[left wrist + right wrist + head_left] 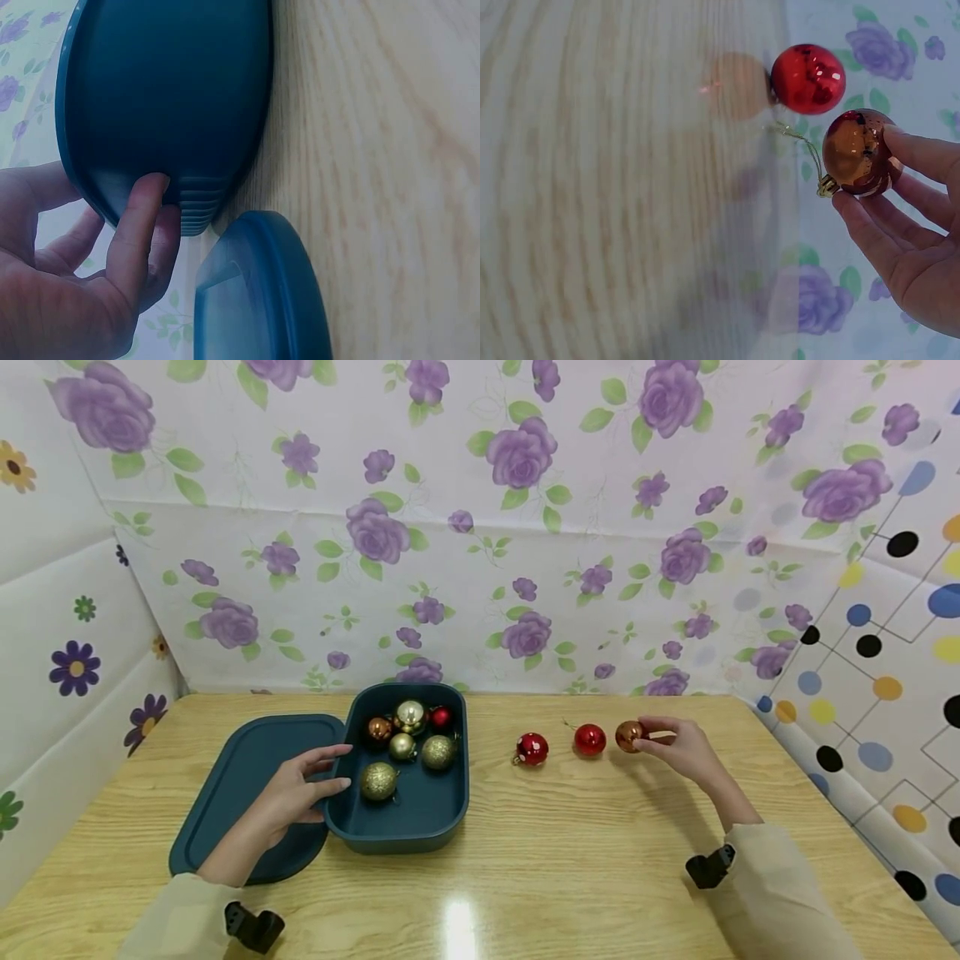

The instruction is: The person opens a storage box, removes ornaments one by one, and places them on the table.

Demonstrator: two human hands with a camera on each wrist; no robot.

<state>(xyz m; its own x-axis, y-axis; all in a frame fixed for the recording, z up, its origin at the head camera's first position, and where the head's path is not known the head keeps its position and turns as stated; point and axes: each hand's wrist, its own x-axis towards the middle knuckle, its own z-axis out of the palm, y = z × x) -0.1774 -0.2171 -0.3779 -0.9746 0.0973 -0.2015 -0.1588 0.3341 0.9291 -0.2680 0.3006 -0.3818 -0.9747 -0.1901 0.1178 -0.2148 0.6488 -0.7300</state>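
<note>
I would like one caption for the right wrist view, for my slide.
The right hand holds a shiny copper-coloured ball with a gold cap, near a red ball.

Both hands (294,789) (686,752) curved, well apart

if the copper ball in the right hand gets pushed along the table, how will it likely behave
The copper ball would probably roll easily, being round. Its mirror-like shine suggests a smooth, perhaps slippery surface. The gold cap sticking out from it may make it roll unevenly.
</note>
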